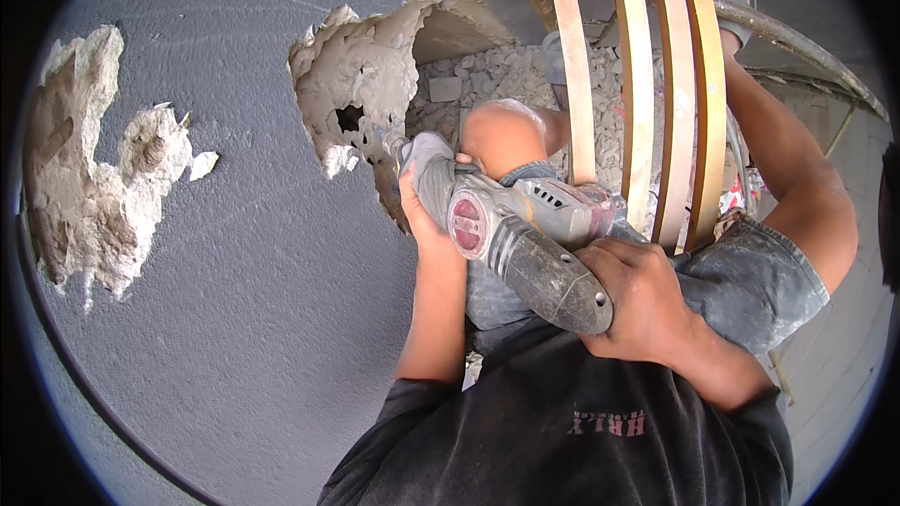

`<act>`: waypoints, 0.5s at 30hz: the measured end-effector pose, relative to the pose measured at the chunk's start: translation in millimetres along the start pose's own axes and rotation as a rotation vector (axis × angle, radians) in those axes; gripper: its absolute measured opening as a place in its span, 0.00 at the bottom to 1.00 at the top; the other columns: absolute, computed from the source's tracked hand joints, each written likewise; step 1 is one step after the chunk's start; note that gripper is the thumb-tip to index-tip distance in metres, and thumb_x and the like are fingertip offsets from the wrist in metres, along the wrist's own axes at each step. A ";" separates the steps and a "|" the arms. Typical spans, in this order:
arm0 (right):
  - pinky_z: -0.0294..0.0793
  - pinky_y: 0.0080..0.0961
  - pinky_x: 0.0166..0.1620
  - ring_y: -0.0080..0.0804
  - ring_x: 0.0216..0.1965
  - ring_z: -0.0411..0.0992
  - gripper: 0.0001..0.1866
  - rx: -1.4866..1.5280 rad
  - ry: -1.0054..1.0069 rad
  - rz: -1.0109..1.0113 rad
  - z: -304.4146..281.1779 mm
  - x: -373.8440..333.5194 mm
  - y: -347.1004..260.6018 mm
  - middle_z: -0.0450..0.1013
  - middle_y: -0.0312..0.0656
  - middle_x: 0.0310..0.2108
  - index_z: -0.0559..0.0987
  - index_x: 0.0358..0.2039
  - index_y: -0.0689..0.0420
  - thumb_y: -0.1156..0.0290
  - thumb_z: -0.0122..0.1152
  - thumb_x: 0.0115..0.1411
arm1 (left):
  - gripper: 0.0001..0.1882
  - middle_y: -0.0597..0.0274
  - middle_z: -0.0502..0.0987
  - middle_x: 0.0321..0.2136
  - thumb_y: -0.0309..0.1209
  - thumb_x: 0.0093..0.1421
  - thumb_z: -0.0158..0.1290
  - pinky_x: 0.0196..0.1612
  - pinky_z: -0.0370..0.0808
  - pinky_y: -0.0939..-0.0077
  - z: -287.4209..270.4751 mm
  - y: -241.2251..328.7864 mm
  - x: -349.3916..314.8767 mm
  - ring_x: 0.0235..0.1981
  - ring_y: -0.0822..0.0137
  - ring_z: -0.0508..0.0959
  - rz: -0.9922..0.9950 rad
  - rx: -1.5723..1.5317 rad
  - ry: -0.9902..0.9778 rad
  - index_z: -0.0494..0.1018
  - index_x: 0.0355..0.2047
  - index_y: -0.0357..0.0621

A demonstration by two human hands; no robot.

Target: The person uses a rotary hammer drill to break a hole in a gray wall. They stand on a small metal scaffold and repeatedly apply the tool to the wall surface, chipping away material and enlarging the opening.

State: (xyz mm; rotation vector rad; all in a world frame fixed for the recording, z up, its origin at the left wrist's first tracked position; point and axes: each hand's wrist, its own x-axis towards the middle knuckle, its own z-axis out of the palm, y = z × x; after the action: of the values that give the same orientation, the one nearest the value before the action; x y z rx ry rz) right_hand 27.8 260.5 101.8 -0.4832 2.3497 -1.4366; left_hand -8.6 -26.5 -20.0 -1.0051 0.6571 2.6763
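Note:
A grey, dusty hammer drill (539,262) with a round red-and-white cap lies across my lap, its nose toward the wall (272,319). My left hand (427,206) is wrapped round the front of the tool, where grey cloth-like material covers it. At the rear, my right hand (637,295) is closed on the handle, partly hidden behind the body. The tool's tip reaches the edge of a ragged broken-out hollow (356,80) in the dark grey wall. Within that hollow shows a small dark hole (350,118). Whether the bit touches the wall, I cannot tell.
Broken rubble (506,70) lies beyond my bent knee. Several wooden strips (637,94) stand just past the tool, near a long pole (792,42). Another broken patch (80,178) marks the wall at far left, and a dark cable (80,375) curves along the left rim.

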 end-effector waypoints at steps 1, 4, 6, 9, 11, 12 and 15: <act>0.82 0.42 0.42 0.51 0.38 0.81 0.25 0.011 0.005 0.003 -1.3 0.8 0.4 0.81 0.51 0.35 0.80 0.41 0.63 0.71 0.73 0.38 | 0.32 0.51 0.77 0.42 0.57 0.61 0.58 0.47 0.81 0.56 1.3 -1.6 0.1 0.45 0.53 0.77 0.008 -0.018 0.013 0.71 0.50 0.41; 0.82 0.43 0.43 0.53 0.39 0.81 0.27 0.027 -0.010 0.037 -6.8 0.0 -1.5 0.81 0.52 0.37 0.80 0.43 0.63 0.71 0.74 0.38 | 0.33 0.48 0.77 0.43 0.57 0.60 0.59 0.49 0.80 0.52 -0.7 2.9 3.2 0.48 0.49 0.77 0.016 0.023 -0.019 0.71 0.53 0.43; 0.82 0.44 0.44 0.53 0.39 0.81 0.28 0.030 -0.021 0.027 -9.6 -2.9 0.0 0.80 0.52 0.38 0.79 0.44 0.64 0.71 0.74 0.39 | 0.34 0.47 0.77 0.43 0.57 0.60 0.59 0.49 0.80 0.51 0.1 1.1 3.6 0.49 0.48 0.77 0.030 0.053 -0.007 0.71 0.54 0.43; 0.81 0.44 0.44 0.54 0.40 0.81 0.29 0.029 -0.033 0.004 -12.1 -12.8 -0.5 0.80 0.53 0.39 0.79 0.46 0.64 0.72 0.74 0.40 | 0.32 0.47 0.77 0.43 0.56 0.61 0.59 0.50 0.80 0.52 -2.4 -1.1 -3.0 0.50 0.49 0.77 0.007 0.019 -0.001 0.71 0.54 0.44; 0.81 0.45 0.44 0.54 0.40 0.81 0.30 0.030 -0.028 -0.012 -12.6 -19.9 -0.5 0.80 0.54 0.40 0.79 0.48 0.65 0.72 0.74 0.41 | 0.30 0.47 0.76 0.42 0.55 0.61 0.59 0.49 0.80 0.53 -0.8 -2.6 -6.2 0.49 0.50 0.77 0.006 0.006 0.013 0.72 0.53 0.44; 0.81 0.45 0.45 0.55 0.40 0.81 0.30 0.031 -0.020 -0.019 -11.8 -22.9 0.6 0.80 0.53 0.40 0.79 0.48 0.65 0.72 0.73 0.41 | 0.29 0.47 0.77 0.42 0.54 0.61 0.59 0.49 0.80 0.53 1.0 -3.5 -7.3 0.48 0.50 0.77 -0.002 -0.003 -0.001 0.73 0.52 0.44; 0.81 0.46 0.46 0.56 0.40 0.81 0.31 0.036 0.003 0.007 -9.0 -29.6 3.3 0.80 0.54 0.41 0.79 0.50 0.64 0.72 0.73 0.42 | 0.27 0.47 0.77 0.42 0.52 0.61 0.59 0.48 0.80 0.55 5.9 -2.8 -6.7 0.47 0.52 0.77 -0.015 -0.012 -0.039 0.75 0.49 0.43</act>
State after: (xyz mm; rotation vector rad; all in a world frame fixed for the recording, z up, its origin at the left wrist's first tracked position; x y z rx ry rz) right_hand 49.5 282.4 106.0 -0.4631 2.3213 -1.4757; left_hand -6.1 -21.5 -12.5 -0.9543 0.6245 2.6827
